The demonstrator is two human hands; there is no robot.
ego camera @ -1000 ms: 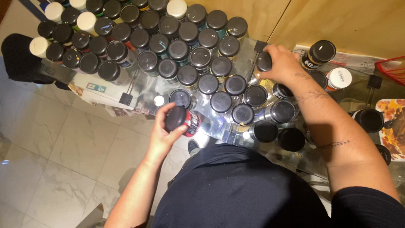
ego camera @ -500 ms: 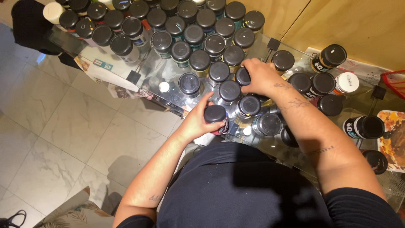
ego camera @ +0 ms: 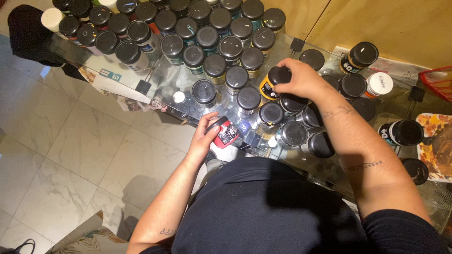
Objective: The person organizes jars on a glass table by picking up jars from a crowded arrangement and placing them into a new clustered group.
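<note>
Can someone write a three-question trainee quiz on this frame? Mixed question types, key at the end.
1. True or false: the left hand holds a red bottle tipped on its side.
2. Which bottle does the right hand grip?
A. the white-capped bottle
B. the yellow bottle with a black cap
C. a green-capped bottle
3. What kind of surface do the black-capped bottles stand on?

Key
1. True: it lies tilted in the fingers near the table edge.
2. B.
3. A glass table; the tiled floor and papers show through it.
</note>
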